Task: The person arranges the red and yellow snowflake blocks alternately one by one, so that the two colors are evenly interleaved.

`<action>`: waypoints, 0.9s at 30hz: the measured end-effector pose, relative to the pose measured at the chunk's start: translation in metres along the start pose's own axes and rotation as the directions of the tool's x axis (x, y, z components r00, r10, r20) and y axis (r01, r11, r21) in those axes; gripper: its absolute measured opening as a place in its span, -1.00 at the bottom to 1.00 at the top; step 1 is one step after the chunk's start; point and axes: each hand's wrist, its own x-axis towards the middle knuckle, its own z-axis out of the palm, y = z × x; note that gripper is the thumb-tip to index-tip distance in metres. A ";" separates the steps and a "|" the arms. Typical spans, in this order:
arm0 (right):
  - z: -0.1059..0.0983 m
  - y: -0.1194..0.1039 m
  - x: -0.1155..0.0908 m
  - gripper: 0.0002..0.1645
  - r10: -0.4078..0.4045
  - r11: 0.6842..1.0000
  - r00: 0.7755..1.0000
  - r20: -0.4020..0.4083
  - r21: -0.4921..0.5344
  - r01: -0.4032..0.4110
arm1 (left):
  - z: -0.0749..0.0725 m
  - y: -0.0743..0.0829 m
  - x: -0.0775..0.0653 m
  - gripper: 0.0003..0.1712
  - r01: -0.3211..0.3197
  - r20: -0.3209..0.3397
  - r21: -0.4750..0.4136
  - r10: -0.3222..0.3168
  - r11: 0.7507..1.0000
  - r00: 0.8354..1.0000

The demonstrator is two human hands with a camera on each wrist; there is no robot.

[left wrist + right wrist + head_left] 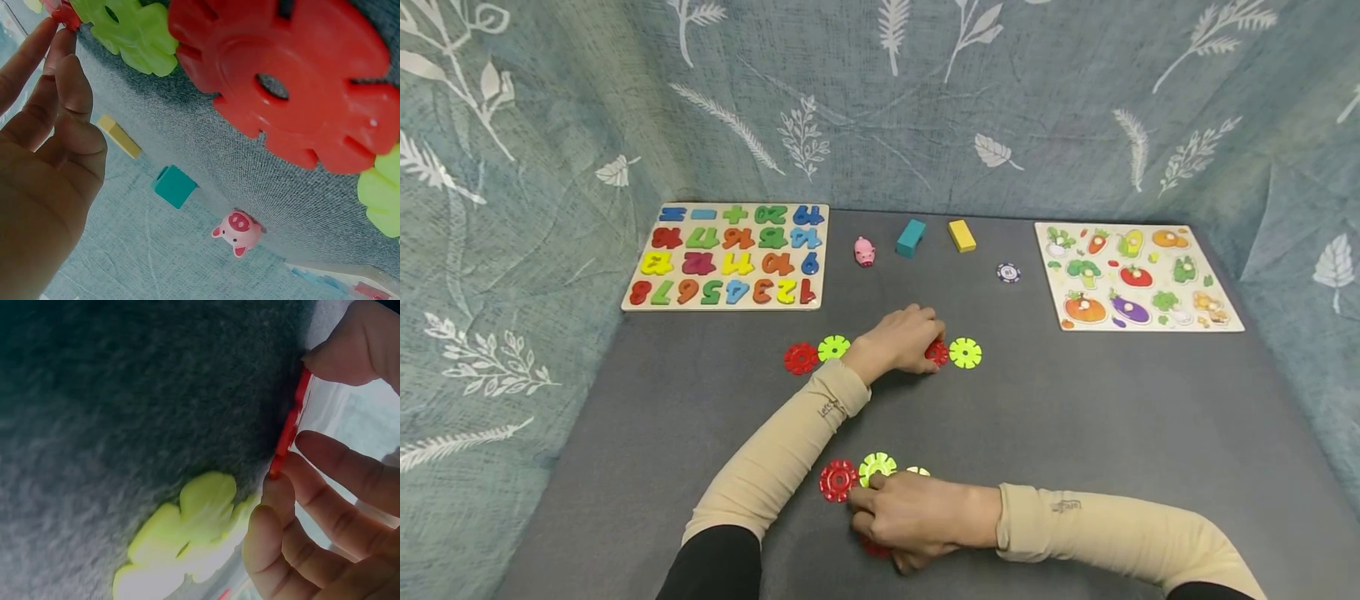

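Observation:
My left hand (904,340) holds a red notched plastic disc (936,353) at its edges, thumb on the near side and fingers on the far side. The disc lies in a row between a yellow-green disc (965,353) and further discs partly hidden under the wrist: a yellow-green one (832,347) and a red one (801,358). Nearer the body, my right hand (917,515) pinches another red notched disc (290,428), seen edge-on in the right wrist view. Beside that hand lie a red disc (838,481) and a yellow-green disc (877,468); one more yellow-green disc (917,472) is mostly covered.
A number puzzle board (726,257) stands at the back left, a vegetable puzzle board (1138,277) at the back right. Between them sit a pink pig (864,252), a teal block (911,238), a yellow block (962,236) and a poker chip (1009,272). Patterned cloth (865,125) hangs behind.

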 end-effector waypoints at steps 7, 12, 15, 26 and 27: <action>-0.004 0.004 -0.009 -0.58 0.027 0.996 1.000 0.015 0.089 -0.029 | -0.002 0.001 0.003 -0.45 -0.006 -0.010 0.012 0.006 1.000 1.000; -0.004 0.004 -0.015 -0.53 0.033 0.994 0.999 0.001 0.104 -0.033 | -0.003 0.006 0.007 -0.42 -0.020 -0.018 0.041 0.021 0.999 1.000; -0.004 0.004 -0.021 -0.51 0.041 0.992 0.999 -0.019 0.116 -0.039 | -0.003 0.012 0.013 -0.38 -0.048 -0.025 0.068 0.050 0.997 0.998; -0.008 0.013 -0.053 -0.40 0.140 0.960 0.990 -0.027 0.250 -0.129 | 0.003 0.027 0.029 -0.47 -0.104 -0.041 0.134 0.110 0.986 0.993; -0.008 0.015 -0.057 -0.40 0.159 0.955 0.986 -0.045 0.261 -0.142 | 0.003 0.028 0.030 -0.48 -0.104 -0.043 0.137 0.111 0.985 0.993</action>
